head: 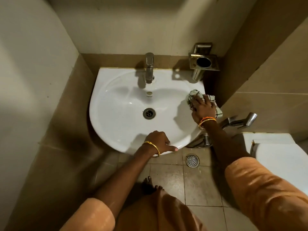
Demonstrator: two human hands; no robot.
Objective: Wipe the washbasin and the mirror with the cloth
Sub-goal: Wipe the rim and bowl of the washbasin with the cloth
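Note:
A white washbasin is fixed to the tiled wall, with a chrome tap at its back and a drain in the bowl. My right hand presses a white cloth with dark checked lines flat on the basin's right rim, fingers spread over it. My left hand grips the basin's front rim, thumb lying along the edge. The mirror is out of view.
A steel holder is mounted on the wall at the basin's back right. A hand spray hangs on the right wall, above a white toilet tank. A floor drain sits in the tiles below the basin.

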